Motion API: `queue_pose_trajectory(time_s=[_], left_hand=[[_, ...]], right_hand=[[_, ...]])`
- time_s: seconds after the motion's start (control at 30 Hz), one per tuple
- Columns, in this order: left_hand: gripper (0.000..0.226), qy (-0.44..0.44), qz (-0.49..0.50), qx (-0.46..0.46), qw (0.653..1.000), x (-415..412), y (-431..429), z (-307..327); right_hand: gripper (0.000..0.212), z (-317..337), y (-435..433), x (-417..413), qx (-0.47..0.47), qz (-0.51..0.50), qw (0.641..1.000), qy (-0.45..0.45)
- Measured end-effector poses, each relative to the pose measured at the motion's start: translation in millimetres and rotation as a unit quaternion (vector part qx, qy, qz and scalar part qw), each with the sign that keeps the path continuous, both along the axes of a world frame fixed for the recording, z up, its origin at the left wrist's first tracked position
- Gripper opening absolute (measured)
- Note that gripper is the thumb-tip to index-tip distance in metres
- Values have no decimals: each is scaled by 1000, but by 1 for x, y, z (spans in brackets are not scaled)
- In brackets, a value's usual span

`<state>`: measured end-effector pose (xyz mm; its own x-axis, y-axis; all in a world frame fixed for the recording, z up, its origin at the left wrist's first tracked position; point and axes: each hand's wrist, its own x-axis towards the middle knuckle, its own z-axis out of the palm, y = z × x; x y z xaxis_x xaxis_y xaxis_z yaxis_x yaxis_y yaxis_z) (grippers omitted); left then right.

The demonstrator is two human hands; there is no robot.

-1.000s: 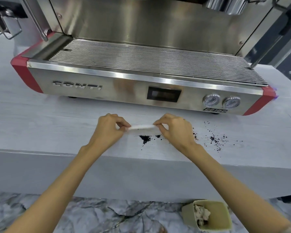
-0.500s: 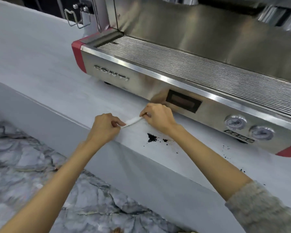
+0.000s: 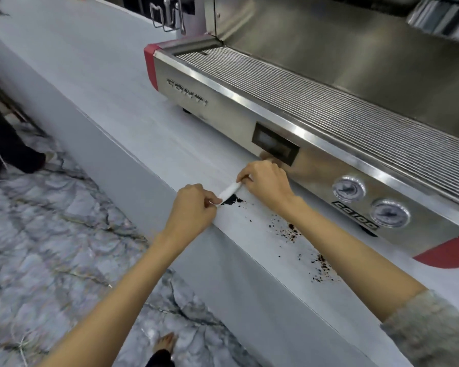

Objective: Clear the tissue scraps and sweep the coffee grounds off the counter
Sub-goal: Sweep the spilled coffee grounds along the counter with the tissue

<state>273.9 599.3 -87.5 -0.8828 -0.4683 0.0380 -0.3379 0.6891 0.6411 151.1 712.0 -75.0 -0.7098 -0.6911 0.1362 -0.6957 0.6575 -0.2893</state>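
In the head view, the left hand (image 3: 194,205) and the right hand (image 3: 265,184) each pinch one end of a rolled white tissue strip (image 3: 229,192) between thumb and curled fingers. Both grips are closed on it, and the strip is stretched taut between them, low over the surface (image 3: 117,83) close to its near edge. A small dark heap of coffee grounds (image 3: 231,200) lies right against the strip on its near right side. The step in hand looks like using the strip as a scraper to gather the grounds. To do it well, I judge the strip should be held taut and pressed flat to the surface, with a slow, even stroke, since dry grounds slip under a lifted edge. More loose grounds (image 3: 292,233) trail off to the right along the near edge, beside the right forearm (image 3: 342,250), with another scatter (image 3: 322,268) further right. These will likely need their own passes, and the forearm could smear them if it drops. Just beyond the hands stands the steel espresso machine (image 3: 249,109). Its front panel, with a dark display (image 3: 274,147) and two round gauges (image 3: 349,188), is close to the right hand, leaving only a narrow band of surface to work in. Below the near edge is the marbled floor (image 3: 51,247), where a bare foot (image 3: 166,341) shows. No bin shows here, so grounds pushed over the edge would probably land on the floor.
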Motion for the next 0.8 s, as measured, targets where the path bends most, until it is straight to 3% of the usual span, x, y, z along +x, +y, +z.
queue_pose_trajectory(time_s=[0.27, 0.57, 0.67, 0.8], left_hand=[[32, 8, -7, -5, 1000, 7, 49, -5], [28, -17, -114, 27, 993, 13, 80, -3], [24, 33, -114, 36, 992, 4, 63, 11], [20, 113, -137, 2, 984, -27, 56, 21]], right_hand=[[25, -7, 52, 10, 13, -15, 1000, 23], [21, -3, 115, 31, -29, -43, 999, -11], [16, -1, 134, 41, -111, -72, 991, 29], [14, -4, 144, 50, -132, -107, 977, 126]])
